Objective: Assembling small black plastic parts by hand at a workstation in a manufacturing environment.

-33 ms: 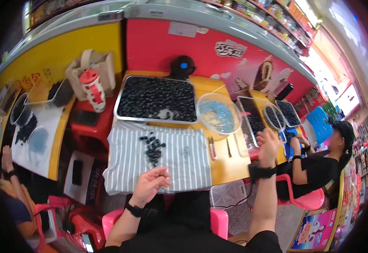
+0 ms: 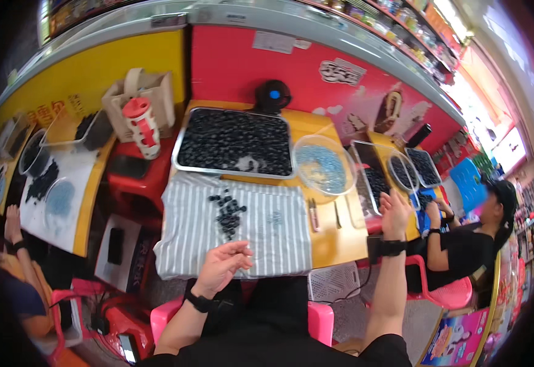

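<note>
My left hand (image 2: 223, 267) hovers over the near edge of a grey-and-white striped cloth (image 2: 184, 229), fingers loosely bent and apart, with nothing seen in it. A loose pile of small black lumps (image 2: 228, 214) lies on the cloth just beyond it. Off to the right of the table, my right hand (image 2: 394, 214) is raised with fingers loosely curled and no object visible in it. Behind the cloth sits a metal tray (image 2: 233, 173) spread with many black lumps. A clear round tub (image 2: 350, 183) beside it contains small light-blue bits.
Two slim tools, one a reddish-handled tool (image 2: 314, 215), lie right of the cloth. A black round device (image 2: 273, 96) stands behind the tray. Left are a red stool (image 2: 129, 189) and a red-and-white cup (image 2: 143, 128). Another person (image 2: 462, 248) works on the right.
The whole view has shifted slightly, so the table and things sit a little farther right in the picture. Both hands keep nearly the same pose.
</note>
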`<action>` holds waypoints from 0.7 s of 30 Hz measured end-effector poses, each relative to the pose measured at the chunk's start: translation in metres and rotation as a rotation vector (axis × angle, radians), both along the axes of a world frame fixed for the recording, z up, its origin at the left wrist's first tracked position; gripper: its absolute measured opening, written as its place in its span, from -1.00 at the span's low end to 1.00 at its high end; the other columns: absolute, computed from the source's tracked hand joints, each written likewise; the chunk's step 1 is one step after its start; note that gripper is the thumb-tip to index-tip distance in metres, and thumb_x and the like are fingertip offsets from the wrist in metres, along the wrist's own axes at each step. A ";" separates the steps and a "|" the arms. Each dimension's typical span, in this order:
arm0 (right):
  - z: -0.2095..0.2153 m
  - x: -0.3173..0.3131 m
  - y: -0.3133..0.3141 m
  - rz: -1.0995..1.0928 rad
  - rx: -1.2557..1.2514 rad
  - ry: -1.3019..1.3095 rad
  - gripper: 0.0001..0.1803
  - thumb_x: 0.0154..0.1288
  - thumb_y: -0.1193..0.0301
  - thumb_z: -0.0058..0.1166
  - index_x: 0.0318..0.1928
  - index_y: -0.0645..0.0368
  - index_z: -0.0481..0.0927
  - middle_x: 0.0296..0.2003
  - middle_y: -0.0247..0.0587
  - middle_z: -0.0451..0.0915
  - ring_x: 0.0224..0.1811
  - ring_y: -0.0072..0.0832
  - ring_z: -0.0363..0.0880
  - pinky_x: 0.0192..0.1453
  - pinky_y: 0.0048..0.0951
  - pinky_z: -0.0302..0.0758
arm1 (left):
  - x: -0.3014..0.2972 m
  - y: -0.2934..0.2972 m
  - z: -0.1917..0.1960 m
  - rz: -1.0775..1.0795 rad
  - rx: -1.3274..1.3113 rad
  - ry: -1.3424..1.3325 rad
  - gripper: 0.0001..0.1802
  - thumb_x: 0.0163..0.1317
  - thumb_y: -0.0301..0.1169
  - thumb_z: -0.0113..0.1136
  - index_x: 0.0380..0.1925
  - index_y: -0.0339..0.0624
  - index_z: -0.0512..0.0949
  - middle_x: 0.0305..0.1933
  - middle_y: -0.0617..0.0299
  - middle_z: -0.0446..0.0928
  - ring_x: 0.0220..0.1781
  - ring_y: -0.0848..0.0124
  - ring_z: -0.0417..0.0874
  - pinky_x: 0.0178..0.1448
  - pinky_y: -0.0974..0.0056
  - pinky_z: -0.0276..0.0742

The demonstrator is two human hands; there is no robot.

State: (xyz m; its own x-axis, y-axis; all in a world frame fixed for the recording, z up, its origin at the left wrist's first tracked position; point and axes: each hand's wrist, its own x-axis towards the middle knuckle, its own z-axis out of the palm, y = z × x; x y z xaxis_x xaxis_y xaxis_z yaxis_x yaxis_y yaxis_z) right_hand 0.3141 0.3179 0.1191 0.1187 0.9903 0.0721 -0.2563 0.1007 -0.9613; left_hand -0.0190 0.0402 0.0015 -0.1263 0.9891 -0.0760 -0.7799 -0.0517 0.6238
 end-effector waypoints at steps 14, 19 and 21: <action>-0.065 -0.230 -0.147 0.896 0.503 -0.863 -0.77 0.09 0.55 0.19 -0.18 0.21 0.60 -0.38 -0.07 0.52 -0.38 -0.20 0.59 -0.34 -0.32 0.50 | -0.003 -0.004 -0.012 -0.053 0.073 0.007 -0.86 0.32 -0.48 0.13 -0.25 -0.36 0.59 -0.26 0.14 0.61 -0.28 0.43 0.65 -0.20 0.42 0.54; -0.082 -0.247 -0.139 0.886 0.646 -1.130 -0.82 0.06 0.47 0.16 -0.28 0.22 0.56 -0.40 0.02 0.52 -0.37 0.06 0.52 -0.31 -0.08 0.46 | -0.002 -0.004 -0.014 -0.049 0.020 -0.028 -0.89 0.33 -0.50 0.11 -0.26 -0.34 0.57 -0.24 0.12 0.59 -0.28 0.39 0.64 -0.17 0.36 0.55; -0.084 -0.239 -0.141 0.859 0.684 -1.105 -0.84 0.06 0.48 0.19 -0.31 0.23 0.54 -0.44 0.00 0.51 -0.41 -0.01 0.53 -0.35 -0.14 0.47 | 0.000 -0.003 -0.017 -0.045 0.029 -0.036 -0.88 0.33 -0.50 0.11 -0.23 -0.34 0.55 -0.23 0.12 0.59 -0.28 0.38 0.65 -0.17 0.36 0.55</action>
State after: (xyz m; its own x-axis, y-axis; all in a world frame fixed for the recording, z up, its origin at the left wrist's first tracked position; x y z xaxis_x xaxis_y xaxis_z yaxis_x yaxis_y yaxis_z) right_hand 0.0752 0.1772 0.0355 -0.8603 0.4740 0.1877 0.3134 0.7821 -0.5387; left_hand -0.0189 0.0369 -0.0158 -0.0795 0.9955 -0.0509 -0.8040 -0.0339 0.5937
